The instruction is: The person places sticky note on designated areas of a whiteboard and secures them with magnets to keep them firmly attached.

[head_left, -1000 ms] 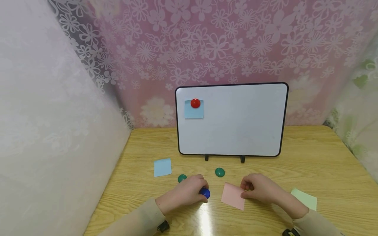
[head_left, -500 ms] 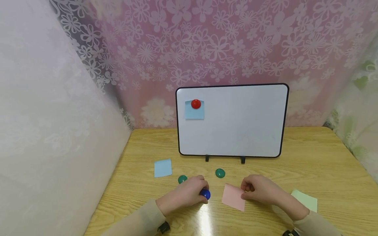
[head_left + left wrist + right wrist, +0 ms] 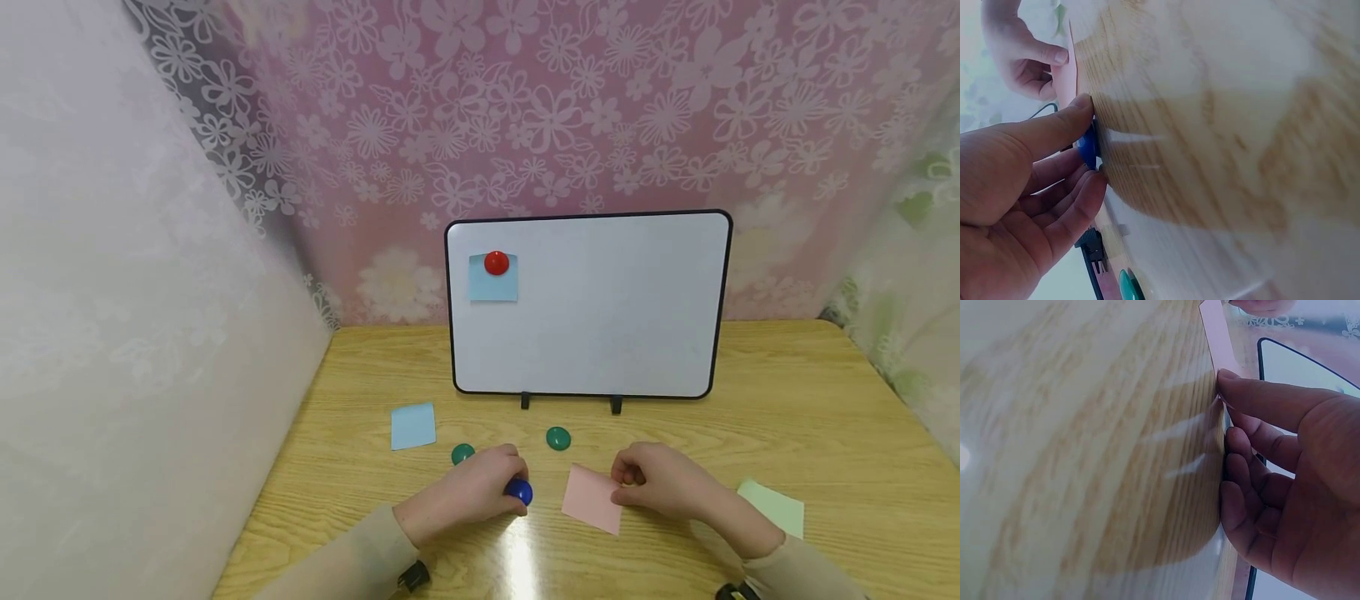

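With thumb and fingers, my left hand [image 3: 476, 487] grips a round blue magnet [image 3: 520, 492] low over the table. The left wrist view shows the same blue magnet [image 3: 1088, 149] between thumb and fingertips, at the wooden surface. My right hand [image 3: 660, 479] pinches the right edge of a pink sticky note [image 3: 589, 502], which lies on the table just right of the magnet. In the right wrist view the thumb is on the near end of the pink note [image 3: 1216, 334], and the other fingers are curled. A green magnet [image 3: 462, 453] sits partly hidden behind my left hand.
A whiteboard [image 3: 592, 317] stands at the back on black feet, with a blue note [image 3: 492, 287] under a red magnet [image 3: 497, 262]. On the table [image 3: 352, 367] lie another blue note [image 3: 413, 426], a second green magnet [image 3: 558, 438] and a pale green note [image 3: 776, 508] beside my right forearm.
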A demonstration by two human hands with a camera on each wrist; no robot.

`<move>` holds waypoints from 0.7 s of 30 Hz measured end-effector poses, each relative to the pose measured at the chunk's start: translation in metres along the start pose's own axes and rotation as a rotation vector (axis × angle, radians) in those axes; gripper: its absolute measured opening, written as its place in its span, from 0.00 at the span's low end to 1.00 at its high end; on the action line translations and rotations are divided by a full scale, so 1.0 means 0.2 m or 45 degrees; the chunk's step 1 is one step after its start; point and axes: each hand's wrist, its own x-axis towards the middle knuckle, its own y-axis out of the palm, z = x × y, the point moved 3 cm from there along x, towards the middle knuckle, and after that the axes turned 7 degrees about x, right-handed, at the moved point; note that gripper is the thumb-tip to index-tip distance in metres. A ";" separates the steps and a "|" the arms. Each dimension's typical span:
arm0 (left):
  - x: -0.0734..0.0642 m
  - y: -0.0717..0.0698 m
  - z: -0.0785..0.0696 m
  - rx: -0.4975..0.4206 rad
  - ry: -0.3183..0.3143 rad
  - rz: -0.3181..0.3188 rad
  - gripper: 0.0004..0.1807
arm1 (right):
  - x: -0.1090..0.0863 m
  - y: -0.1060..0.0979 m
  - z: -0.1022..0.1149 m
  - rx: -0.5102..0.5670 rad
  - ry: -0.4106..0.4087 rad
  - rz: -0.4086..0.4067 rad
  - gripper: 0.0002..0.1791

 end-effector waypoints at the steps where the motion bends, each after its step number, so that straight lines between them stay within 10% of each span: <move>1: 0.00 0.00 0.00 0.002 0.000 0.002 0.18 | 0.00 0.00 0.00 0.001 0.000 0.001 0.12; 21: 0.00 0.02 0.04 -0.115 0.005 -0.040 0.19 | -0.01 0.00 -0.01 0.129 -0.004 -0.046 0.06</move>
